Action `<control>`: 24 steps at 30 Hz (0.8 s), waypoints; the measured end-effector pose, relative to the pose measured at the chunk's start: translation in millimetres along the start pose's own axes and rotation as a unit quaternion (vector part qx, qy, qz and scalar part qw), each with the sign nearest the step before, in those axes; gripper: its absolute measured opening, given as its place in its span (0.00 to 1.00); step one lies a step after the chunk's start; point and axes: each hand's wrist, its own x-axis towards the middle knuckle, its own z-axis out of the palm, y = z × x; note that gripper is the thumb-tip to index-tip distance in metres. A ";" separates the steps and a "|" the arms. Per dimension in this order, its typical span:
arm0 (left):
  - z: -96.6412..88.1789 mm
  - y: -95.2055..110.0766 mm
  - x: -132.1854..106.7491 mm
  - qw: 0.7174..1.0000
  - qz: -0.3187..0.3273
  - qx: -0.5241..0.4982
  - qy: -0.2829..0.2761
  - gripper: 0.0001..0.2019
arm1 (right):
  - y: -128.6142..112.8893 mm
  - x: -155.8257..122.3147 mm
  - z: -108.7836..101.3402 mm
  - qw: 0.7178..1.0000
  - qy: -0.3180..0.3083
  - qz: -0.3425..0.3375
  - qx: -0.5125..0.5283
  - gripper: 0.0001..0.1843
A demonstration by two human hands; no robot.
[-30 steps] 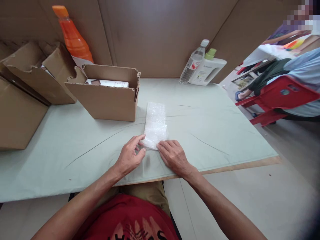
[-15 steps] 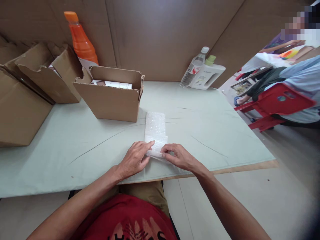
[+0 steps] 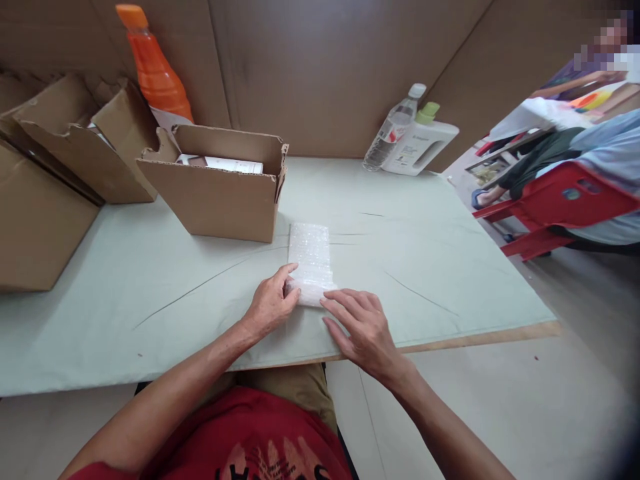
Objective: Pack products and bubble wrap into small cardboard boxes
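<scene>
A strip of white bubble wrap (image 3: pixel 310 257) lies on the pale green table cover (image 3: pixel 410 253), its near end rolled or folded over. My left hand (image 3: pixel 271 305) pinches that near end at its left corner, thumb and fingers curled on it. Just right of the roll, my right hand (image 3: pixel 363 327) rests flat on the cover, its fingers stretched out and its fingertips touching the roll's near edge. What the wrap encloses, if anything, is hidden.
An open cardboard box (image 3: pixel 215 183) holding white packets stands just left of the wrap. More cardboard boxes (image 3: pixel 65 143) and an orange bottle (image 3: pixel 155 67) sit at the far left. A clear bottle (image 3: pixel 393 130) and a white jug (image 3: pixel 420 143) stand at the back. A person sits on a red chair (image 3: pixel 565 200) at right.
The near end of the bubble wrap has been rolled further away from me, so the strip is shorter. My right hand let go of it and now lies flat with its fingers spread.
</scene>
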 end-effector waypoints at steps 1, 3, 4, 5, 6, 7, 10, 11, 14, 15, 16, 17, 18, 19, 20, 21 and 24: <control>1.2 -0.6 1.0 1.000 -0.001 0.008 0.000 0.26 | 1.3 1.7 5.2 0.999 -0.022 -0.011 -0.021 0.18; 3.1 -2.3 1.4 0.999 0.009 0.031 0.010 0.26 | 6.8 6.0 15.2 0.997 -0.049 -0.025 -0.056 0.18; 3.6 -3.3 0.6 0.998 0.026 0.046 0.023 0.26 | 10.1 8.3 19.4 0.996 -0.054 -0.031 -0.067 0.17; 3.9 -4.4 -0.8 0.996 0.052 0.062 0.041 0.25 | 13.4 10.4 22.9 0.995 -0.057 -0.034 -0.074 0.17; 3.8 -5.7 -2.8 0.991 0.087 0.080 0.058 0.25 | 16.2 12.3 25.6 0.995 -0.057 -0.036 -0.077 0.16; 3.3 -7.0 -5.1 0.984 0.128 0.099 0.072 0.24 | 18.5 14.0 27.4 0.995 -0.056 -0.038 -0.077 0.16; 0.7 -11.2 -12.6 0.957 0.238 0.154 0.061 0.25 | 21.9 17.2 28.4 0.997 -0.047 -0.033 -0.054 0.15; -0.4 -12.4 -14.6 0.949 0.262 0.167 0.045 0.25 | 22.0 17.6 27.5 0.998 -0.046 -0.027 -0.039 0.15; -4.4 -14.1 -19.5 0.942 0.281 0.180 0.006 0.25 | 20.7 16.8 21.7 0.998 -0.052 -0.003 0.018 0.15; -6.2 -13.8 -21.3 0.946 0.275 0.174 -0.001 0.24 | 19.8 15.9 18.9 0.998 -0.056 0.008 0.042 0.15; -8.2 -13.1 -23.5 0.950 0.267 0.161 -0.008 0.24 | 18.7 14.8 15.9 0.996 -0.060 0.022 0.069 0.15; -10.4 -12.1 -25.9 0.955 0.258 0.145 -0.013 0.23 | 17.6 13.8 12.8 0.992 -0.067 0.039 0.098 0.15; -12.7 -10.9 -28.4 0.960 0.249 0.127 -0.017 0.22 | 16.5 13.0 9.9 0.987 -0.078 0.059 0.130 0.14; -14.7 -9.8 -30.8 0.964 0.239 0.110 -0.020 0.22 | 15.5 12.5 7.3 0.979 -0.091 0.081 0.163 0.14; -16.4 -8.8 -32.7 0.968 0.228 0.098 -0.022 0.22 | 14.8 12.4 5.6 0.969 -0.107 0.104 0.195 0.14; -17.5 -8.2 -33.8 0.972 0.214 0.093 -0.022 0.22 | 14.3 12.8 4.8 0.959 -0.122 0.126 0.222 0.14; -16.8 -8.1 -31.0 0.981 0.162 0.104 -0.012 0.22 | 14.8 15.2 9.3 0.947 -0.137 0.159 0.242 0.15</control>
